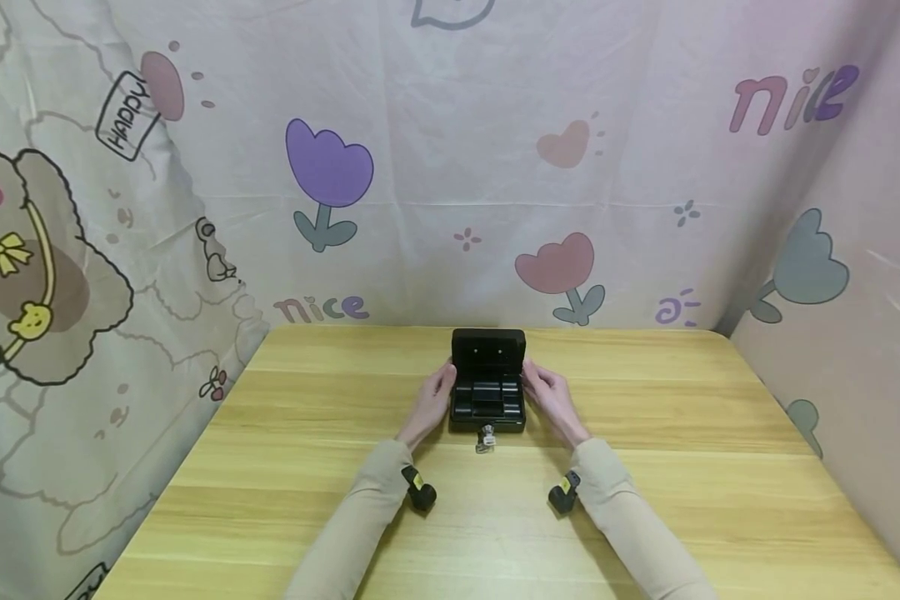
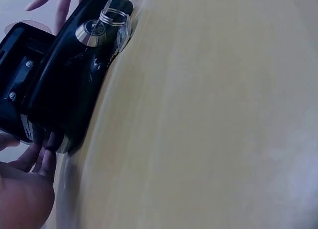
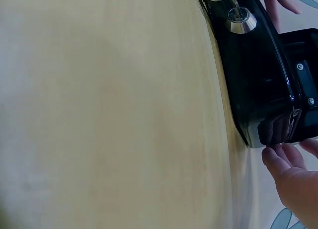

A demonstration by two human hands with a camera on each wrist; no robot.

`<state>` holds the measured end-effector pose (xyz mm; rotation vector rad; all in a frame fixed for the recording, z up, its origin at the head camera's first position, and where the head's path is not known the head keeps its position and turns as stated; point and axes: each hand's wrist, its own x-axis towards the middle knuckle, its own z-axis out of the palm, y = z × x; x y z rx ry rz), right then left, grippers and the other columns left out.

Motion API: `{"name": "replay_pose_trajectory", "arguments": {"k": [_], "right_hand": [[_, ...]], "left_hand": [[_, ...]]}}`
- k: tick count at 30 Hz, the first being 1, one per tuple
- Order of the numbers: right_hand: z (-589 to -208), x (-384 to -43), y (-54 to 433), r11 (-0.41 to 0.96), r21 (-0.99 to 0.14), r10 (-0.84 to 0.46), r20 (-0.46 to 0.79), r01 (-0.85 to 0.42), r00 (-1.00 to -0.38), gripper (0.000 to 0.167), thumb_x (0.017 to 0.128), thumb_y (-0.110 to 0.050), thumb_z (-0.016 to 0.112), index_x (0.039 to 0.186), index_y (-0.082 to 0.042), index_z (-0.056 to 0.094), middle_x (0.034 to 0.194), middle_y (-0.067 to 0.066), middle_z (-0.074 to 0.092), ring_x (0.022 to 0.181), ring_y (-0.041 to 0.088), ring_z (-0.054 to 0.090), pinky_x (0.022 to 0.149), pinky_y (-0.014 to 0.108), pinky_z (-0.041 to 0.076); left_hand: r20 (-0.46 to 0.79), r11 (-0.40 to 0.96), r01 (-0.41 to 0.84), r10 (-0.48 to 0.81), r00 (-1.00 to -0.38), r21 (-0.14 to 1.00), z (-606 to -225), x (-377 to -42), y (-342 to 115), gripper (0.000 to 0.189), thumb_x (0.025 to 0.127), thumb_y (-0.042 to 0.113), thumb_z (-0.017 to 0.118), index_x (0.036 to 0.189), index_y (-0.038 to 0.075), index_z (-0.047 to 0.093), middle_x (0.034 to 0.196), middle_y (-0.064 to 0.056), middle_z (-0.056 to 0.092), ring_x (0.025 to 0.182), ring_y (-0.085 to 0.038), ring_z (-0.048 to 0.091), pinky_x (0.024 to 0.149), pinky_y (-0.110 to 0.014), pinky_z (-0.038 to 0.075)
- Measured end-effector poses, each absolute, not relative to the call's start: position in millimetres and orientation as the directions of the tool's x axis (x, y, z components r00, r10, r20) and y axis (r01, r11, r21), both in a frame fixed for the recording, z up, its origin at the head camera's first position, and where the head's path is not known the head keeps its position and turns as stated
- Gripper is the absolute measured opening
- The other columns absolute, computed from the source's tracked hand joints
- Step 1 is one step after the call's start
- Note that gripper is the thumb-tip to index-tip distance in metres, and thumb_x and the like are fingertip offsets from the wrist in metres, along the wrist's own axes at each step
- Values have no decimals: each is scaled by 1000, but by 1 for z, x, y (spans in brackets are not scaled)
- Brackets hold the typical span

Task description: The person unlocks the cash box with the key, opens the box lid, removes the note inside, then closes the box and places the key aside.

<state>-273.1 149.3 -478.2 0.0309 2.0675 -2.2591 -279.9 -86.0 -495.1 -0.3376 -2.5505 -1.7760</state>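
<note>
Cartoon-print curtain behind a wood-look table. Left hand has relaxed fingers touching one side of the black box, lid up, toward the table's back, keys at its front; right hand mirrors that, fingers relaxed too.

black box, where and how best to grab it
I'd grip the black box by its side walls, one hand from each side, where the left hand and right hand are: the lid stands open at the back, the lock juts from the front.
</note>
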Motion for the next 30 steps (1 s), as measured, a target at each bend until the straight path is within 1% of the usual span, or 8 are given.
{"name": "replay_pose_trajectory", "arguments": {"k": [5,12,16,19,21,24,28,30], "right_hand": [[-478,-274,148,-106,-991,-67,-75,81,-995,64,105,-37,52,147,10,40,152,31,43,145,38,42,123,42,35],[-479,-273,148,-107,-991,-85,-66,75,-994,67,106,-38,50,150,10,35,154,32,39,147,40,39,125,44,32],[-480,-272,148,-103,-992,-89,-65,74,-994,72,105,-40,52,151,11,30,155,33,36,148,43,35,125,46,29],[-480,-271,148,-118,-990,-94,-67,78,-993,73,105,-38,51,153,10,25,157,33,32,149,43,32,126,47,27],[-480,-270,148,-136,-987,-99,-71,84,-993,71,106,-35,49,154,9,23,159,32,30,151,42,30,127,46,25],[-480,-270,149,-150,-984,-110,-80,96,-991,68,107,-32,47,156,8,22,162,29,27,152,40,28,128,45,24],[-479,-269,149,-139,-985,-115,-84,100,-990,65,108,-29,47,156,8,23,163,27,26,153,39,27,128,44,25],[-479,-269,150,-133,-987,-111,-79,94,-991,62,108,-25,47,155,8,25,162,28,28,152,39,28,128,44,26]], "left_hand": [[136,328,198,201,-970,924,-497,-282,-85,63,110,41,32,156,-2,29,165,-20,26,153,-38,25,129,-51,19],[124,300,195,240,-963,934,-495,-281,-86,62,111,36,33,156,-6,22,166,-22,20,154,-39,20,129,-51,17],[103,295,179,255,-961,939,-495,-280,-86,65,110,38,34,159,-2,18,167,-21,18,154,-38,22,129,-50,19],[82,289,161,267,-960,944,-496,-279,-86,67,109,40,37,160,2,15,166,-23,23,152,-39,29,128,-50,23],[80,276,159,279,-957,948,-497,-278,-87,69,109,38,41,161,2,13,164,-27,25,150,-41,32,127,-51,26],[71,253,151,300,-951,956,-498,-278,-88,77,106,39,49,161,2,11,164,-28,22,151,-41,29,127,-50,25],[26,237,110,329,-944,965,-497,-276,-91,100,95,45,67,162,3,7,168,-24,12,155,-40,19,129,-48,20],[6,236,94,346,-938,967,-498,-275,-92,110,87,44,77,162,6,6,168,-22,13,156,-38,18,129,-47,19]]}}
